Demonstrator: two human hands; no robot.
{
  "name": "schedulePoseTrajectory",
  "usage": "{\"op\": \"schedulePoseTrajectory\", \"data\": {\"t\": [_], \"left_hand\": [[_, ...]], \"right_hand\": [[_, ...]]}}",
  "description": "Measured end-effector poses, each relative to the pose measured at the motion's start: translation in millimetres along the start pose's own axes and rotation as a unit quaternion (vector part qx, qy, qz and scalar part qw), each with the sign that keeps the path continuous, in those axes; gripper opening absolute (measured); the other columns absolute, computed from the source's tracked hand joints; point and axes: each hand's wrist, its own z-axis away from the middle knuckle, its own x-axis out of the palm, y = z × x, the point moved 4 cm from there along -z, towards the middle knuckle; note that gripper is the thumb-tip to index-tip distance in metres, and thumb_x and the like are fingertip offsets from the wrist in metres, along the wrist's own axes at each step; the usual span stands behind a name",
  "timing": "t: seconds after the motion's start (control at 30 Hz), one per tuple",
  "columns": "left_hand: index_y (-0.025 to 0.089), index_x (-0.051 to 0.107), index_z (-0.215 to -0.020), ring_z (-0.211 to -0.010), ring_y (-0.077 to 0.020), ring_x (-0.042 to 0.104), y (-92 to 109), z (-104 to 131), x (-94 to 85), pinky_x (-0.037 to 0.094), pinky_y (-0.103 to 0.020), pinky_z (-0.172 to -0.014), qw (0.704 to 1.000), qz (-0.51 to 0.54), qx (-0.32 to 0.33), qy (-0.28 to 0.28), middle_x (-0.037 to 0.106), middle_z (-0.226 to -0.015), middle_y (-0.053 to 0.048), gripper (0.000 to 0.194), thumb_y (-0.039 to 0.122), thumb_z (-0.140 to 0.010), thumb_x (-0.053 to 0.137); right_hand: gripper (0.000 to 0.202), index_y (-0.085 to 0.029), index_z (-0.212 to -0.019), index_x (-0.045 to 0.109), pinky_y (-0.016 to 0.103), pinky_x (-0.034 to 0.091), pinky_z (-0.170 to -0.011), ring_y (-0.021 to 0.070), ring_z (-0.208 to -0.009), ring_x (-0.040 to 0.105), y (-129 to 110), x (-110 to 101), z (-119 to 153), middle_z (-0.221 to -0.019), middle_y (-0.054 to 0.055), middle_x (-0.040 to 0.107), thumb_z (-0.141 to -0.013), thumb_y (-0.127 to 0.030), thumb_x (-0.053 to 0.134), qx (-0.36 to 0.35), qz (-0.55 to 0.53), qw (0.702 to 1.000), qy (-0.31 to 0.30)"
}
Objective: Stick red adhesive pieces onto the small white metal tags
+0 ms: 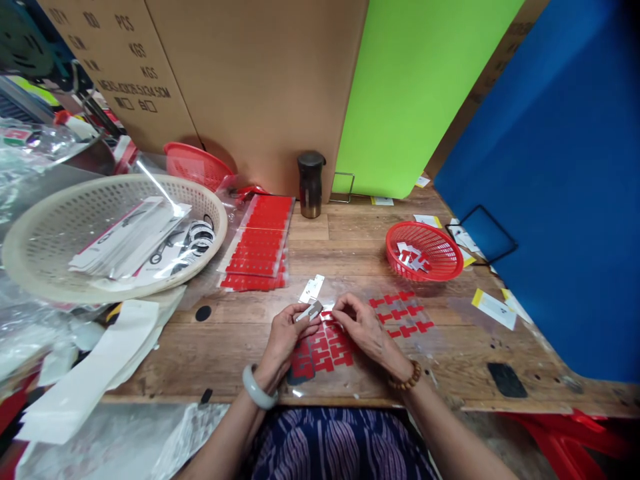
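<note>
My left hand (290,333) is closed on a small flat grey-and-white piece (310,311), held between thumb and fingers. Close beside it, the fingertips of my right hand (363,327) are pinched together; what they hold, if anything, is too small to make out. Under and below both hands lies a clear sheet with red T-shaped stickers (323,353). A second group of red stickers (403,313) on clear film lies to the right of my right hand. Just beyond my left hand are white cards (312,288) lying on the table.
A red basket (425,273) with small white-and-red pieces stands at right. Stacked red sheets (257,240) and a dark tumbler (311,187) are further back. A large cream basket (30,283) of packets sits left. Cardboard, green and blue boards (560,200) wall the table (225,353).
</note>
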Motion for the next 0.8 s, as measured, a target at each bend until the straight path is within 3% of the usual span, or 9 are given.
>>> {"op": "schedulePoseTrajectory", "data": {"t": [0.13, 0.27, 0.47, 0.8], "left_hand": [[0.011, 0.06, -0.092, -0.067, -0.015, 0.07, 2, 16, 5.7, 0.057, -0.02, -0.066, 0.998, 0.007, -0.057, -0.033, 0.071, -0.078, -0.008, 0.029, 0.0, -0.066, 0.07], [0.01, 0.06, -0.098, -0.069, -0.0164, 0.071, 8, 33, 12.4, 0.057, -0.022, -0.07, 0.994, -0.004, -0.096, -0.059, 0.072, -0.077, -0.009, 0.034, -0.001, -0.066, 0.068], [0.008, 0.06, -0.104, -0.071, -0.0177, 0.071, 8, 42, 18.6, 0.057, -0.022, -0.072, 0.992, -0.016, -0.107, -0.068, 0.073, -0.078, -0.012, 0.041, 0.001, -0.065, 0.07], [0.011, 0.059, -0.099, -0.072, -0.0179, 0.072, 8, 46, 29.2, 0.057, -0.02, -0.069, 0.991, -0.023, -0.101, -0.084, 0.073, -0.08, -0.008, 0.042, 0.006, -0.061, 0.077]], "right_hand": [[0.007, -0.02, -0.077, 0.052, 0.024, 0.041, -0.062, 0.0124, -0.066, 0.052, -9, -4, 11, -0.072, -0.003, 0.056, -0.082, -0.023, 0.056, 0.011, -0.042, 0.999, 0.003], [0.005, -0.02, -0.078, 0.054, 0.026, 0.042, -0.069, 0.0143, -0.074, 0.053, -19, -11, 20, -0.077, -0.002, 0.057, -0.082, -0.021, 0.057, -0.027, -0.018, 0.999, 0.022], [0.007, -0.02, -0.078, 0.053, 0.024, 0.04, -0.065, 0.0129, -0.07, 0.051, -23, -12, 26, -0.074, -0.003, 0.055, -0.082, -0.014, 0.054, -0.032, -0.019, 0.999, -0.005], [0.013, -0.02, -0.075, 0.049, 0.023, 0.038, -0.063, 0.0125, -0.067, 0.049, -26, -13, 32, -0.071, -0.003, 0.052, -0.081, -0.008, 0.049, -0.01, -0.013, 1.0, -0.017]]}}
